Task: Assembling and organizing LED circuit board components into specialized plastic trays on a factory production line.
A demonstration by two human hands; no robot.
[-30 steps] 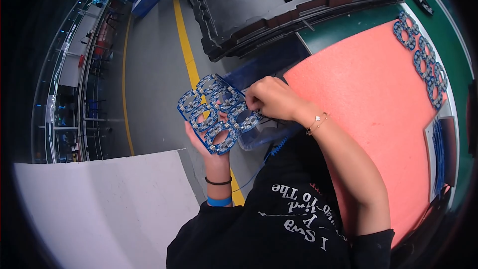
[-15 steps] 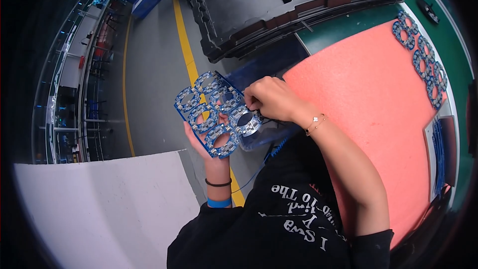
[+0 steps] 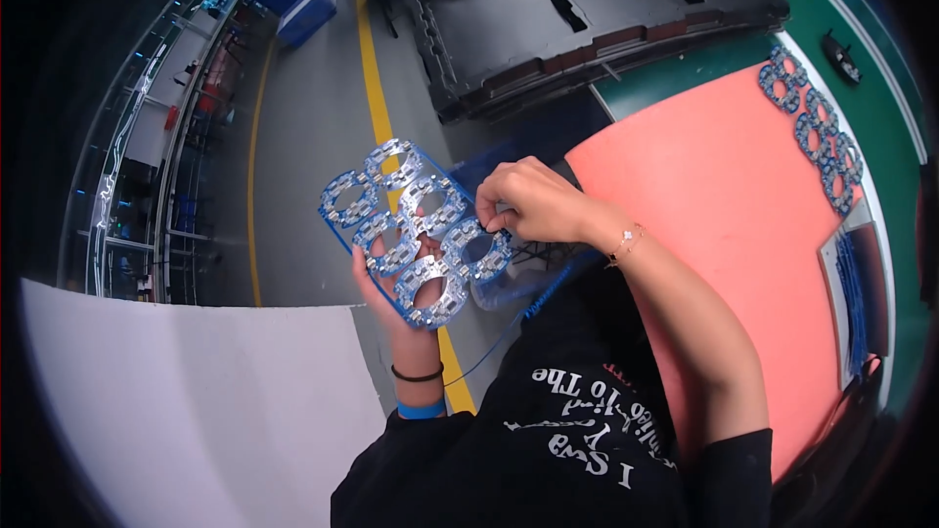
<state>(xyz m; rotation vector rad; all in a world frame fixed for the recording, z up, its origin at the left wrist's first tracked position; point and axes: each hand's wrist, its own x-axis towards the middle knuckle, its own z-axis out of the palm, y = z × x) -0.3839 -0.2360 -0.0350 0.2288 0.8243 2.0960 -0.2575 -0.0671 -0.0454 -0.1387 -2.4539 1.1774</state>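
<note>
A blue circuit board panel (image 3: 411, 225) made of several joined rings, dotted with small silvery parts, is held tilted in front of me, off the table. My left hand (image 3: 384, 295) supports it from below, thumb along its near left edge; fingers show partly through the ring holes. At the panel's right edge, my right hand (image 3: 536, 200) pinches with thumb and fingers bent together; the fingertips meet the rim of one ring. Whether they hold any small piece besides the board cannot be seen.
A pink foam mat (image 3: 675, 196) covers the table at right, with more ring-shaped boards (image 3: 817, 127) along its far edge. Black plastic trays (image 3: 587, 20) are stacked ahead. A white surface (image 3: 205, 401) lies at lower left. A blue cord (image 3: 497, 350) runs near my left wrist, which wears a blue band.
The panel and my left hand have shifted slightly left and toward me, and the panel's tilt has changed a little. My right hand stays pinched at its right edge. The view has turned slightly.
</note>
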